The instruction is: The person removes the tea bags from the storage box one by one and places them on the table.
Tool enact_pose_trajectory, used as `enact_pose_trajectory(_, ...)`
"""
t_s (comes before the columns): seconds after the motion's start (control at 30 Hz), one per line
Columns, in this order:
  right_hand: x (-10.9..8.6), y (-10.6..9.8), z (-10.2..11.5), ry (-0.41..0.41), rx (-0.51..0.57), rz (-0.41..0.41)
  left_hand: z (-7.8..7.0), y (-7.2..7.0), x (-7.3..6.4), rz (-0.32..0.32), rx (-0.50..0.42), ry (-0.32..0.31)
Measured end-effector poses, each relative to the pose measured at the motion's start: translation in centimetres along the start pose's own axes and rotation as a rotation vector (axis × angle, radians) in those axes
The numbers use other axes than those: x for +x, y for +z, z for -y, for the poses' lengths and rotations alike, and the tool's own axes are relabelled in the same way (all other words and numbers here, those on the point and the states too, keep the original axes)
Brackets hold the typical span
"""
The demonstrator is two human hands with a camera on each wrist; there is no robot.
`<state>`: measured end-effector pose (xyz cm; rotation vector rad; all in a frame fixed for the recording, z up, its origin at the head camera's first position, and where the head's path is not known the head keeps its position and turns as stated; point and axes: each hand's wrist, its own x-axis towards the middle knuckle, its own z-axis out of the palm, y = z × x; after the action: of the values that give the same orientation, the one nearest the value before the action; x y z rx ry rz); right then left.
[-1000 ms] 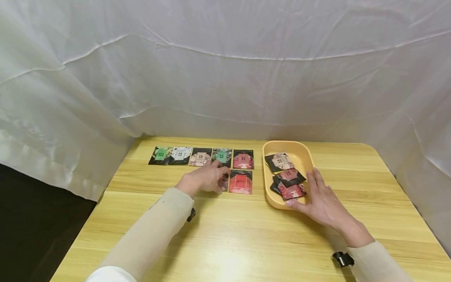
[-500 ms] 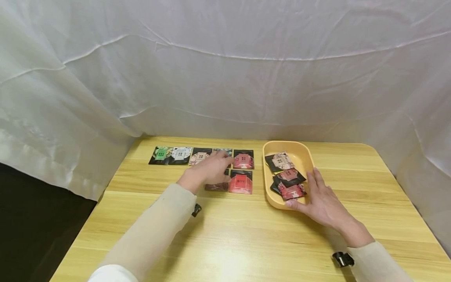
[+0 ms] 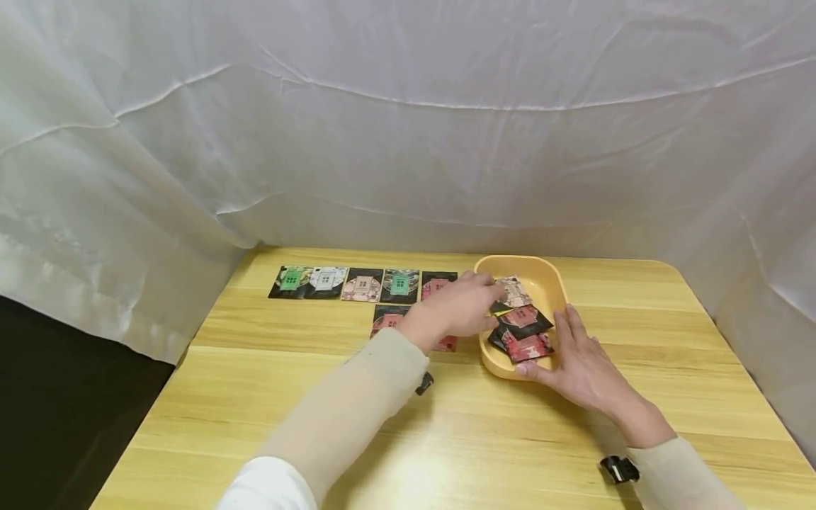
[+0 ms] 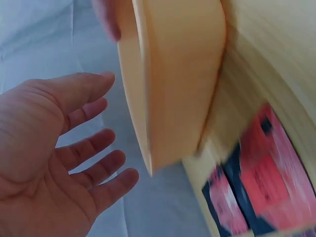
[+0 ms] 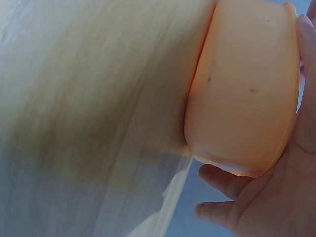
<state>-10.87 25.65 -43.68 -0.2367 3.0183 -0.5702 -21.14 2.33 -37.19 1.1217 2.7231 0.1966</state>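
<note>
My left hand [image 3: 460, 303] is over the left rim of the yellow tray [image 3: 534, 266], its fingers loosely bent around nothing in the left wrist view. Inside the tray lies a loose pile of small printed sachets, with a red-and-black sachet [image 3: 523, 320] and a beige one [image 3: 515, 292] on top. My right hand [image 3: 589, 368] holds the tray's near right corner, thumb at the front rim and fingers over the right side. To the left, a green-labelled sachet [image 3: 400, 285] lies in the back row; a dark-and-red sachet [image 3: 387, 317] in front is partly covered by my left arm.
The back row also has a green sachet [image 3: 291, 280], a white sachet [image 3: 327, 281] and a beige sachet [image 3: 363, 285]. Another red sachet [image 3: 436, 283] is partly behind my left hand. A pale curtain [image 3: 408, 156] hangs along the table's back edge.
My left hand has moved right from the sachet rows to the tray's left rim, uncovering the green sachet and hiding much of the front red one. The right hand stays put.
</note>
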Motion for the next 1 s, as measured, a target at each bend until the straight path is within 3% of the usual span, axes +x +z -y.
enact_pose_trajectory(0.3,-0.1,0.0,-0.2,-0.011,-0.015,-0.024,-3.8,1.8,3.7,0.032,0.113,-0.008)
enact_pose_trajectory(0.4,-0.1,0.0,-0.2,-0.011,-0.017,-0.02,-4.6,2.4,4.6,0.061,0.156,-0.053)
enact_pose_trajectory(0.57,-0.2,0.0,0.0,-0.001,-0.011,-0.009,-5.4,3.3,5.6,0.168,0.173,-0.17)
enact_pose_trajectory(0.7,-0.4,0.1,0.2,0.012,-0.008,0.004,-5.7,3.8,5.9,0.239,0.18,-0.21)
enact_pose_trajectory(0.9,-0.4,-0.2,0.2,0.014,-0.02,0.017,-5.9,3.9,6.0,0.294,0.191,-0.17)
enact_pose_trajectory(1.0,-0.4,-0.3,0.2,0.013,-0.016,0.021,-6.0,3.5,5.9,0.318,0.172,-0.114)
